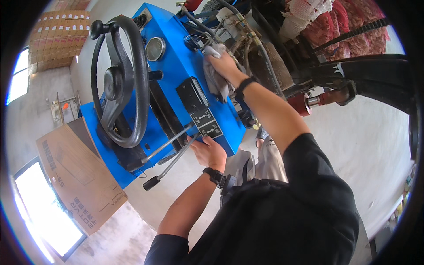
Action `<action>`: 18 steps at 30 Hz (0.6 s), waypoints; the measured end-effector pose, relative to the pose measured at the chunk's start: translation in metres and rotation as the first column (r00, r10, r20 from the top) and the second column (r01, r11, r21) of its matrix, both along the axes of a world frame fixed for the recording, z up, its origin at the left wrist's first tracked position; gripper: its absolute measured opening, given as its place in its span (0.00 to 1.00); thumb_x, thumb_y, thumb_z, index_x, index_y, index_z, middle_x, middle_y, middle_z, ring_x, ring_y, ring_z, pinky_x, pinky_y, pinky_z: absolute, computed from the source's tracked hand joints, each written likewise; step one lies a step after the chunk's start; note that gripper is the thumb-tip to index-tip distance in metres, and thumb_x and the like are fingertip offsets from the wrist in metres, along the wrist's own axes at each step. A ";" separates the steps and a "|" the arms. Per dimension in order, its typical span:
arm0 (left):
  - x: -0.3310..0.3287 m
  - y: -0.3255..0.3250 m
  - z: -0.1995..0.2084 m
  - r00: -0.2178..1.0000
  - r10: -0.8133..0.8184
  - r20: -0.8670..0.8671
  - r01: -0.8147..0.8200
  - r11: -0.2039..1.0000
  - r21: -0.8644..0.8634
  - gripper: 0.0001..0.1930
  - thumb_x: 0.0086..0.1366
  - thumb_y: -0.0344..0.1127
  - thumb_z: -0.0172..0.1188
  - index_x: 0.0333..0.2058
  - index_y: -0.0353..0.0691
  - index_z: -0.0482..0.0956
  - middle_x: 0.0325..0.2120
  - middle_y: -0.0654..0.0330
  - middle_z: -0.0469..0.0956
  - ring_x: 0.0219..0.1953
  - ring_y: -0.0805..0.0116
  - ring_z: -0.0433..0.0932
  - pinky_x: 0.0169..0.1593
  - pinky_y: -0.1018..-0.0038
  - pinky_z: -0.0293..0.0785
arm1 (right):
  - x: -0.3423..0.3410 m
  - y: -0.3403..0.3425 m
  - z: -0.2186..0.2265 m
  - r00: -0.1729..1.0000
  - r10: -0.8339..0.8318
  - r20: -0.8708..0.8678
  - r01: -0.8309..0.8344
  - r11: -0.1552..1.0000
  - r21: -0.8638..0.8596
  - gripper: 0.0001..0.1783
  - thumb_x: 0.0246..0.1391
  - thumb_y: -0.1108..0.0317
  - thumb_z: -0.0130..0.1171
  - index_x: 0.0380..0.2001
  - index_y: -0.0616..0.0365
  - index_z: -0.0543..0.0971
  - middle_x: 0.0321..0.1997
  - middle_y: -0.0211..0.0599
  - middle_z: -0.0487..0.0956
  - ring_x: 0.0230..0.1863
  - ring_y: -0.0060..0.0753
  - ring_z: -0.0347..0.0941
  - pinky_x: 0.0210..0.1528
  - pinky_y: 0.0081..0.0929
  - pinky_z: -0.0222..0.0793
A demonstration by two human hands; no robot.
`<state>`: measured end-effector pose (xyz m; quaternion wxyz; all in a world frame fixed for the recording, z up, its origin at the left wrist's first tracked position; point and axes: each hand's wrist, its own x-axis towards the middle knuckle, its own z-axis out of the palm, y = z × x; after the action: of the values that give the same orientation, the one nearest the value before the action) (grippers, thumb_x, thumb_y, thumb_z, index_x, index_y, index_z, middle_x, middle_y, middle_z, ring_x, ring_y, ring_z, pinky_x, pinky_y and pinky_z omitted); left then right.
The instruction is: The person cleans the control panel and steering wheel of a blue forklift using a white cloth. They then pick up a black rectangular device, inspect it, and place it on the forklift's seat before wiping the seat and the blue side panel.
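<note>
My right hand (225,65) is closed on a grey cloth (213,78), pressed against the right side of a blue machine console (176,44). The cloth hangs down over that blue side. My left hand (209,152) rests at the console's near edge, thumb and forefinger apart, beside the base of a metal lever with a black knob (152,183). A label plate (206,123) with arrows lies just above my left hand. Whether the left fingertips touch the lever I cannot tell; some of those fingers are hidden.
A black steering wheel (140,84) stands left of the console, near a round gauge (155,49). Hoses and fittings (247,37) crowd the right side, with a dark metal arm (375,79) beyond. A cardboard box (79,172) is at lower left; stacked cartons (59,39) stand behind.
</note>
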<state>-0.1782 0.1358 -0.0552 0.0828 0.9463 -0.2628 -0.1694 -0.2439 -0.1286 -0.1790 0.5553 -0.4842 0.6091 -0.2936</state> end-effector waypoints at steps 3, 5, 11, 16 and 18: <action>-0.004 0.000 0.001 1.000 0.002 0.010 -0.002 1.000 -0.011 0.33 0.71 0.45 0.41 0.71 0.34 0.54 0.64 0.40 0.65 0.54 0.37 0.76 0.53 0.45 0.75 | 0.020 -0.025 -0.001 0.976 0.211 0.053 -0.211 0.977 0.003 0.31 0.55 0.48 0.61 0.52 0.65 0.79 0.53 0.62 0.81 0.60 0.60 0.76 0.61 0.43 0.71; 0.001 0.004 -0.003 1.000 0.019 0.014 -0.019 1.000 -0.015 0.33 0.71 0.45 0.41 0.71 0.35 0.54 0.63 0.39 0.66 0.55 0.36 0.76 0.54 0.45 0.74 | 0.021 -0.028 -0.008 0.937 0.350 0.007 -0.350 0.937 -0.015 0.30 0.56 0.49 0.61 0.52 0.64 0.80 0.54 0.61 0.81 0.61 0.58 0.75 0.62 0.42 0.71; -0.003 0.000 0.003 0.999 0.050 -0.015 -0.050 0.998 -0.045 0.33 0.69 0.45 0.43 0.70 0.37 0.55 0.60 0.39 0.69 0.55 0.36 0.76 0.53 0.44 0.74 | 0.031 -0.035 -0.025 0.918 0.246 -0.312 -0.238 0.969 0.065 0.24 0.53 0.59 0.60 0.49 0.65 0.82 0.55 0.64 0.80 0.59 0.62 0.76 0.62 0.46 0.72; -0.003 0.003 -0.006 1.000 0.024 0.000 -0.024 0.998 -0.050 0.33 0.69 0.46 0.43 0.70 0.37 0.56 0.60 0.39 0.69 0.55 0.35 0.75 0.52 0.44 0.74 | 0.017 -0.029 -0.027 0.918 0.309 -0.248 -0.351 0.925 -0.147 0.20 0.47 0.68 0.62 0.44 0.63 0.83 0.47 0.61 0.83 0.52 0.63 0.79 0.56 0.48 0.75; 0.001 0.011 -0.010 0.999 0.037 0.011 -0.036 0.997 -0.062 0.33 0.70 0.46 0.43 0.70 0.36 0.56 0.60 0.39 0.69 0.55 0.35 0.75 0.53 0.44 0.74 | 0.019 -0.016 -0.003 0.940 0.310 -0.144 -0.339 0.900 -0.275 0.19 0.45 0.70 0.64 0.43 0.62 0.82 0.46 0.60 0.84 0.50 0.63 0.80 0.55 0.47 0.76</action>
<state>-0.1774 0.1466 -0.0656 0.1133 0.9489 -0.2511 -0.1539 -0.2247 -0.1441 -0.1817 0.4873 -0.6701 0.4954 -0.2609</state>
